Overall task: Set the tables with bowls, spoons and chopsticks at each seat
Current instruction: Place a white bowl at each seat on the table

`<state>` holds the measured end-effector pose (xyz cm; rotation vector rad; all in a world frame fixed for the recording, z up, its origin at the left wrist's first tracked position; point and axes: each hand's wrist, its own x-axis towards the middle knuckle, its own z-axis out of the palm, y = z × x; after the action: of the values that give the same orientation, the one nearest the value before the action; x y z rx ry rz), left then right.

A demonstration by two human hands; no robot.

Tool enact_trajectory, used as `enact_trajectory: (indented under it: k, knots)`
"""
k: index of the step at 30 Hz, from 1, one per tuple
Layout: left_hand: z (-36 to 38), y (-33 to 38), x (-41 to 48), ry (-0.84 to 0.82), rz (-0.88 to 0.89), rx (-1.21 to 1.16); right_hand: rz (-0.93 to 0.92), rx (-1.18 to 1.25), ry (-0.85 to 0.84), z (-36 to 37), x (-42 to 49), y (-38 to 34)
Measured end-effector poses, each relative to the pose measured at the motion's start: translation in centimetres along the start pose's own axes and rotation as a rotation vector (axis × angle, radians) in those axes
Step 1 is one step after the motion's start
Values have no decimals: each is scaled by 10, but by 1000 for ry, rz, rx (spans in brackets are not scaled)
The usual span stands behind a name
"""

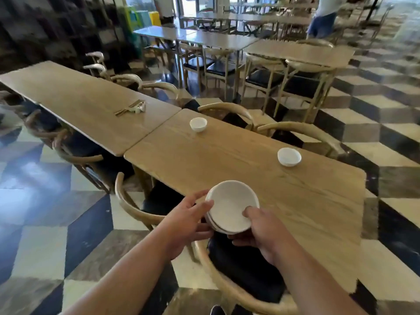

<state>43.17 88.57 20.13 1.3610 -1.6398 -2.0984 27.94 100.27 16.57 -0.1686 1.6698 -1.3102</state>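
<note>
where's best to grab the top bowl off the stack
By its near right rim, thumb inside, fingers under the lip. The top bowl sits nested and tilted toward the person; the left hand holds the stack on its left, so the right hand has the free edge.

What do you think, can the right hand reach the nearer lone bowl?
Probably not yet: the right hand grips the bowl stack, though bare table leaves the way to the lone bowl free.

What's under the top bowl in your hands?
More bowls, nested in a stack; only their rims peek out at the left. The top bowl, the left hand and the right hand cover the rest, so the count is unclear.
</note>
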Motion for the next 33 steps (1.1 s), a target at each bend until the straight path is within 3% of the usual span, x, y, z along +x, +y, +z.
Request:
enact_trajectory:
  k: [8,17,24,33]
  knots:
    - [24,18,126,-98,-148,81,106,24,82,-31,97,-6]
    - [42,15,203,-179,-258,95,61,-260,260,-52,143,-6]
    - [46,15,239,-275,-236,131,52,-165,401,-53,169,9]
    - [19,-6,283,-101,-196,102,174,164,577,-77,216,50]
